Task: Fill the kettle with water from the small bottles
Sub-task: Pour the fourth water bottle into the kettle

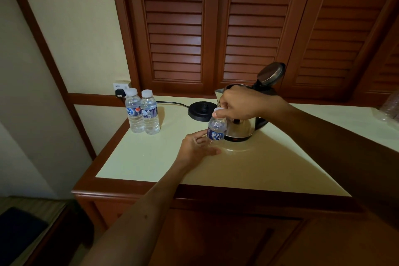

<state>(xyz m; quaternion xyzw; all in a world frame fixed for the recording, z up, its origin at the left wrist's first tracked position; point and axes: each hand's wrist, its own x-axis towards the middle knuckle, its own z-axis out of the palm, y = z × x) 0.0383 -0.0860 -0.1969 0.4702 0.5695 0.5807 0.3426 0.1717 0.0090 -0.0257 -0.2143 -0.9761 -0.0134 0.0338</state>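
Kettle (pixel 239 127), shiny steel; both hands grip clear bottle (pixel 216 129).

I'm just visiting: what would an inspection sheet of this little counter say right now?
Surface: pale countertop with a wooden edge.
Job's things: steel kettle, lid open, off its black base; held bottle, cap on; two capped bottles standing at left.
Clutter: clear plastic item at far right, unclear.
Grips: left hand on the bottle's body; right hand on its cap.
Cables: cord from base to wall plug.
Surroundings: louvred wooden doors.
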